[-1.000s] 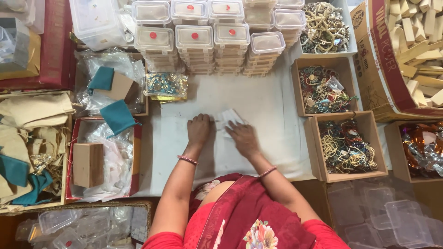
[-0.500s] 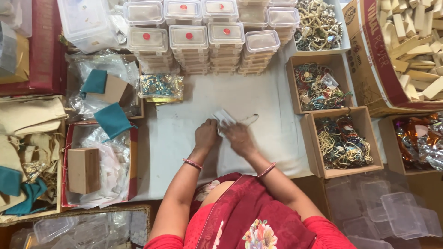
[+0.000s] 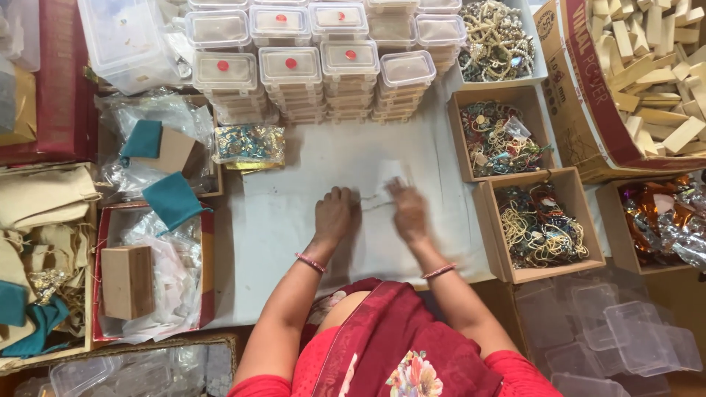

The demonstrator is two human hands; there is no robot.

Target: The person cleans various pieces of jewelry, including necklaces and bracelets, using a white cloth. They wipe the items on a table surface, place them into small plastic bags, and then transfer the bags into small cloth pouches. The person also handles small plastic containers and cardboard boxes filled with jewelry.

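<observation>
Far left, I note cloth pouches (image 3: 40, 198) and teal cloths (image 3: 170, 200) piled over cartons, with a small cardboard box (image 3: 127, 281) sitting on loose plastic bags in a red tray (image 3: 103, 220). These sit just beside the white sheet (image 3: 294, 220) that serves as the work surface; a sleeve or elbow swung wide could drag bags onto it.

At centre, my left hand (image 3: 334, 215) lies knuckles up, fingers curled down and pressed onto the sheet at the edge of a small clear plastic pouch (image 3: 386, 184). My right hand (image 3: 409, 212) is blurred; it rests on or just over the same pouch, and I cannot tell whether its fingers pinch it or only flatten it. The pouch lies on the sheet between the two hands, extending away from me. It is thin and near-transparent against white, so in my judgement it could slip, crease or be lost from sight if pressure is uneven.

Behind it, stacks of lidded clear boxes (image 3: 294, 73) stand close together; a forward push could topple them.

Right, open cartons of tangled jewellery (image 3: 540, 224) sit near the right wrist, where a bangle might snag a strand.
</observation>
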